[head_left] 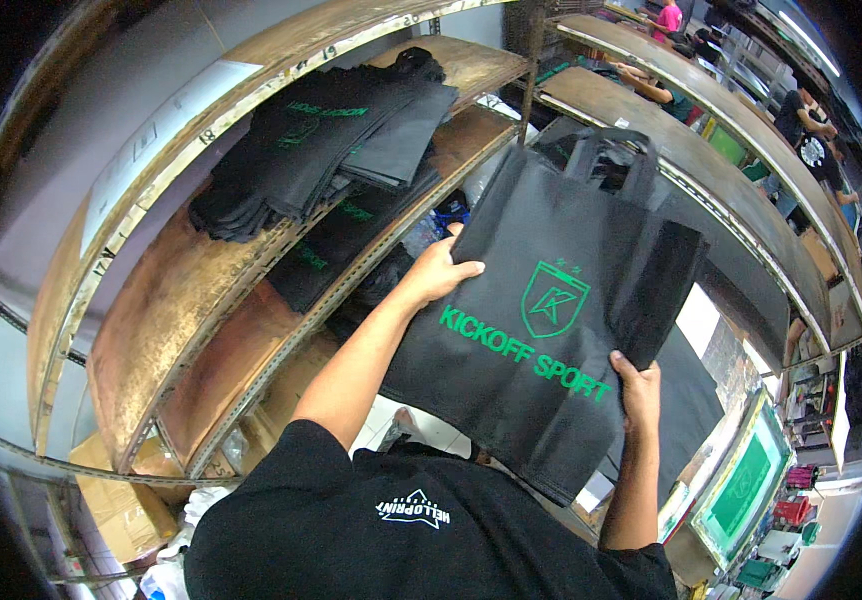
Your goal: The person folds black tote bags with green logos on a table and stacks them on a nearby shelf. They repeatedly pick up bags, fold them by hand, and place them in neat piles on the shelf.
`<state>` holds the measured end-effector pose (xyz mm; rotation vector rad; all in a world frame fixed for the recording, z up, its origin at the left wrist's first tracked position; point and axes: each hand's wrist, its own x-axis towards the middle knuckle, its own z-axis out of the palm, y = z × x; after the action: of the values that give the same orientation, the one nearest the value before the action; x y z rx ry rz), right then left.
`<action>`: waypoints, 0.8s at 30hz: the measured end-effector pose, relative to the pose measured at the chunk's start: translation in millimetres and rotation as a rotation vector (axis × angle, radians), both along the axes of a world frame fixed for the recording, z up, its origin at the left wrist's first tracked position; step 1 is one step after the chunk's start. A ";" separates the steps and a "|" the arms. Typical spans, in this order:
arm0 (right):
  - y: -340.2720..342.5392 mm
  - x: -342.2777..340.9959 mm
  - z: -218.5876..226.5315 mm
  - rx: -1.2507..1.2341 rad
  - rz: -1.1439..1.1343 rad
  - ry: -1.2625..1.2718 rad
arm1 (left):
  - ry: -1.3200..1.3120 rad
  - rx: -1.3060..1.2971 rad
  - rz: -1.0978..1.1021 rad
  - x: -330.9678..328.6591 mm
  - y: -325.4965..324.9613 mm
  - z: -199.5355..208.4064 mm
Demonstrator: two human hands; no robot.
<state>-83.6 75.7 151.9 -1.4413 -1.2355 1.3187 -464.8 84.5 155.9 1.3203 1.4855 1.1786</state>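
A black tote bag with two loop handles and a green printed crest and lettering is held up before me. My left hand grips its left edge, thumb in front and fingers behind the fabric. Lower on the right side, my right hand pinches the other edge, its thumb on the front; the fingers behind are mostly hidden. On the wooden shelf to the left lies a pile of similar black bags with green print. More black bags lie on the shelf beneath.
Metal-framed wooden shelves curve along the left. Another rack stands at the upper right, with people beyond it. A screen-printing frame with a green panel is at the lower right. Cardboard boxes sit at the lower left.
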 end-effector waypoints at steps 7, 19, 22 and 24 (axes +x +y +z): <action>12.1 -127.6 -14.6 -0.164 0.096 0.097 | -0.252 -0.291 0.037 -133.8 -7.8 -83.9; 79.8 -269.7 -114.5 -0.259 0.163 0.161 | -0.161 -0.537 0.088 -288.6 43.1 -175.4; 111.9 -296.4 -130.0 -0.246 0.130 0.126 | -0.150 -0.507 0.083 -301.0 68.4 -162.4; 137.4 -309.4 -141.5 -0.291 0.127 0.142 | -0.019 -0.549 0.149 -310.1 88.3 -160.3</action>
<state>-393.0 213.1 10.4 -1.4548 -1.0894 1.7135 -774.9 172.7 -4.4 0.8333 1.7548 0.7815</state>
